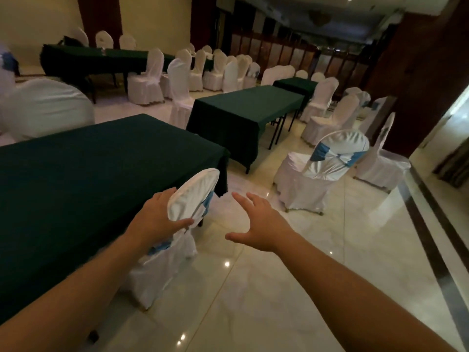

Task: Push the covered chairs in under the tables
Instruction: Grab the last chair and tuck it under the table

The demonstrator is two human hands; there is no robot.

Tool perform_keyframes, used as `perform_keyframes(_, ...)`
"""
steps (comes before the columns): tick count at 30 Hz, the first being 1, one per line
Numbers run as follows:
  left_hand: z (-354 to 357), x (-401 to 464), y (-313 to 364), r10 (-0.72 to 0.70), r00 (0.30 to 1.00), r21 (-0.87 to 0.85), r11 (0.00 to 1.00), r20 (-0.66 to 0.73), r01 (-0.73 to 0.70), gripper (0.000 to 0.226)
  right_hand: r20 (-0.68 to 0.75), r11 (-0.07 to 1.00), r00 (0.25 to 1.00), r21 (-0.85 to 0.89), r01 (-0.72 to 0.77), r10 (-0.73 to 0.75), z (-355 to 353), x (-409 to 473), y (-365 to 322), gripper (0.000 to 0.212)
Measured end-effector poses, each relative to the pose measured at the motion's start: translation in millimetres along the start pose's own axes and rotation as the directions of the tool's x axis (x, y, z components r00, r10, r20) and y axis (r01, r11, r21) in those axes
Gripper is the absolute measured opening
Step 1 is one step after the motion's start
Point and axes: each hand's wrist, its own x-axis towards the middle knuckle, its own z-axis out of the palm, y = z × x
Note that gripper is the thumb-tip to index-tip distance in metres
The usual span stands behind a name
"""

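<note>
A white-covered chair [193, 196] with a blue sash stands against the long side of the near table [88, 174], which wears a dark green cloth. My left hand [157, 219] grips the top of this chair's back, fingers behind it and thumb in front. My right hand [256, 222] hovers open in the air just right of the chair, touching nothing. Another covered chair with a blue sash [319, 171] stands out in the aisle, apart from the second green table [243, 110].
More white-covered chairs [327, 115] stand loosely along the right aisle and in rows at the back [218, 69]. A third green table [83, 59] lies at the far left. A dark wooden pillar [418, 80] rises on the right. The floor is glossy pale tile.
</note>
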Motion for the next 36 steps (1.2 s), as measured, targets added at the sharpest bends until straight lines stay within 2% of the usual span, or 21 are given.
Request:
perform_keyframes(2, 9.0, 41.5, 3.9, -0.065, 0.998, -0.015, 0.998, -0.011, 0.065, 0.112, 0.017, 0.999, 0.999, -0.037, 0.034, -0.033, -12.1, 52.2, 17.2, 0.109)
perform_keyframes(6, 7.4, 94.2, -0.1, -0.155, 0.987, -0.069, 0.986, -0.032, 0.153, 0.109, 0.013, 0.99, 0.99, 0.0, 0.141, -0.141, -26.3, 147.7, 34.1, 0.109)
perform_keyframes(12, -6.9, 134.9, -18.8, -0.353, 0.931, -0.038, 0.935, -0.092, 0.351, 0.111, 0.091, 0.95, 0.946, 0.059, 0.306, -0.311, 0.7, 274.5, 30.2, 0.113)
perform_keyframes(16, -2.7, 146.5, -27.2, -0.463, 0.874, -0.026, 0.885, -0.145, 0.465, 0.105, 0.152, 0.878, 0.865, 0.079, 0.472, -0.478, 26.3, 345.3, 26.3, 0.112)
perform_keyframes(22, 34.4, 160.6, -12.9, -0.636, 0.727, -0.051, 0.761, -0.26, 0.647, 0.094, 0.273, 0.723, 0.679, 0.108, 0.683, -0.682, 48.0, 431.6, 35.6, 0.111)
perform_keyframes(26, 74.6, 169.4, 7.5, -0.73, 0.641, -0.059, 0.669, -0.236, 0.741, 0.1, 0.373, 0.661, 0.583, 0.122, 0.74, -0.722, 59.5, 473.5, 59.7, 0.11)
perform_keyframes(29, 91.5, 168.6, 11.6, -0.765, 0.608, -0.042, 0.629, -0.213, 0.776, 0.105, 0.421, 0.653, 0.563, 0.097, 0.751, -0.711, 72.5, 489.3, 72.5, 0.112)
perform_keyframes(33, 111.7, 172.6, 11.9, -0.795, 0.56, 0.044, 0.567, -0.235, 0.823, 0.087, 0.496, 0.645, 0.541, 0.053, 0.762, -0.68, 90.7, 509.9, 86.9, 0.109)
perform_keyframes(36, 119.3, 170.7, 3.6, -0.803, 0.555, 0.074, 0.554, -0.216, 0.829, 0.072, 0.526, 0.648, 0.54, 0.03, 0.761, -0.657, 106.6, 512.2, 90.3, 0.091)
